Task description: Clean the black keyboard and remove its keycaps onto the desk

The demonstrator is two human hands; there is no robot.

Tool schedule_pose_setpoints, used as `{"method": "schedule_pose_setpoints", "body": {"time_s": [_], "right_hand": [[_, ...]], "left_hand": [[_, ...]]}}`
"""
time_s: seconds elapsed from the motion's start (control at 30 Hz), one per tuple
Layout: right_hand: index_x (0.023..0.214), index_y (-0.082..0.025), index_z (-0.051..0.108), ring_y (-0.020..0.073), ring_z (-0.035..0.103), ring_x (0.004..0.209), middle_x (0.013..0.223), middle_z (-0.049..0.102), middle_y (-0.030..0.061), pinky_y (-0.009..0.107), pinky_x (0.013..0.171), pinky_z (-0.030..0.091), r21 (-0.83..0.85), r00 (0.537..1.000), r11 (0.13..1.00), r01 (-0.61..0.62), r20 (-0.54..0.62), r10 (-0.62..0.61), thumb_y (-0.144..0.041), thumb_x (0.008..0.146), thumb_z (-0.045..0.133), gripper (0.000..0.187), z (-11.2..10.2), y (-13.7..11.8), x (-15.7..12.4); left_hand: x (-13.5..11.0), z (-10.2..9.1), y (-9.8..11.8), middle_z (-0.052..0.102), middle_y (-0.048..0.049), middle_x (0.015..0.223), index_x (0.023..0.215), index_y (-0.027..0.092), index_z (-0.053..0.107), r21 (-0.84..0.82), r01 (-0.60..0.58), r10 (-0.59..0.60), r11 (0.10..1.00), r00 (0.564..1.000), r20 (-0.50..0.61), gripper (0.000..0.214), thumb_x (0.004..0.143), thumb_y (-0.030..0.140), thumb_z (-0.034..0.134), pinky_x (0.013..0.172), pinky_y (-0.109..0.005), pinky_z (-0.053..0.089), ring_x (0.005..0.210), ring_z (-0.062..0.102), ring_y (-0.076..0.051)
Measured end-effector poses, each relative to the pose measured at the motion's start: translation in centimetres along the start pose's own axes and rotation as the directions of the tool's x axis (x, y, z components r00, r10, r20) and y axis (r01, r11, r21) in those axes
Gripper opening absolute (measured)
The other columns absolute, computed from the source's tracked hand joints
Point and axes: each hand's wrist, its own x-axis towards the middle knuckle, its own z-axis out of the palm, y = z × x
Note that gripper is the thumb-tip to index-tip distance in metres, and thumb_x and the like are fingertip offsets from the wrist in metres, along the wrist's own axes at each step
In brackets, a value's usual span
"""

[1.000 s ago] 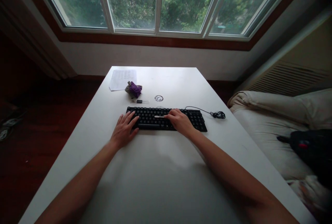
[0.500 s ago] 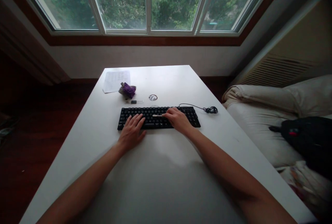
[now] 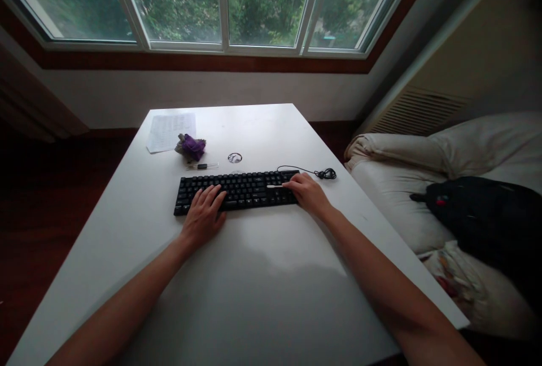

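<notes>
A black keyboard (image 3: pixel 249 190) lies across the white table in front of me. My left hand (image 3: pixel 203 210) rests on its left part with the fingers spread over the keys and the thumb at the front edge. At the right part, my right hand (image 3: pixel 308 192) is closed in a pinch round a thin white cotton swab (image 3: pixel 274 186). The swab points left, low over the keys; whether its tip touches them I cannot tell. The right hand covers most of the number pad.
On the white table (image 3: pixel 262 275) behind the keyboard are a purple artificial flower (image 3: pixel 191 147), a printed paper sheet (image 3: pixel 167 131), a small dark-and-clear item (image 3: pixel 203 166) and a round disc (image 3: pixel 234 157). A coiled cable (image 3: pixel 326 174) lies right. Beside the table, a sofa (image 3: pixel 389 202) holds a black bag (image 3: pixel 483 213).
My right hand has moved right along the keyboard with the swab, from the middle keys towards the number pad. My left hand stays on the keys. The whole view has shifted.
</notes>
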Motion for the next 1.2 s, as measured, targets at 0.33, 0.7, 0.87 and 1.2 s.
{"method": "schedule_pose_setpoints", "body": {"time_s": [0.33,0.7,0.87,1.2], "right_hand": [[0.112,-0.028,0.076,0.0243,0.053,0.097,0.099,0.064,0.0079,0.038,0.086,0.048,0.078,0.996,0.997,0.017,-0.088,-0.01,-0.011,0.095,0.052,0.033,0.2,1.6,-0.6],[0.105,-0.027,0.076,0.027,0.054,0.099,0.1,0.064,0.0085,0.044,0.089,0.047,0.132,0.985,0.99,-0.039,-0.16,0.06,-0.013,0.09,0.059,0.027,0.6,2.1,-1.2],[0.099,-0.026,0.076,0.0266,0.054,0.098,0.1,0.064,0.008,0.044,0.09,0.046,0.107,0.981,0.992,-0.068,-0.173,0.086,-0.013,0.088,0.059,0.024,0.0,3.7,-1.5],[0.093,-0.024,0.074,0.0264,0.054,0.097,0.097,0.065,0.0071,0.043,0.09,0.046,0.106,0.969,0.989,-0.101,-0.213,0.122,-0.012,0.085,0.06,0.02,-0.1,4.3,-2.0]], "left_hand": [[2.2,0.8,3.8,0.05,-0.0126,0.149,0.135,0.021,0.056,0.012,-0.026,0.026,1.0,0.999,0.044,0.044,0.091,0.027,0.056,0.121,-0.057,0.027,0.141,0.042,-0.032],[4.4,1.5,11.9,0.061,0.0018,0.073,0.12,0.02,0.068,-0.589,0.062,0.161,0.806,0.934,0.318,0.039,0.087,0.012,0.05,0.066,-0.024,0.042,0.064,0.052,-0.012],[5.3,2.1,16.0,0.036,0.0089,0.055,0.127,0.021,0.067,-0.78,0.175,0.391,0.601,0.787,0.478,0.055,0.078,0.006,0.048,0.053,-0.021,0.026,0.05,0.031,-0.008],[3.9,3.0,17.2,0.034,0.0104,0.053,0.139,0.023,0.06,-0.825,0.199,0.507,0.528,0.706,0.495,0.067,0.075,0.005,0.05,0.055,-0.021,0.026,0.05,0.029,-0.007]]}}
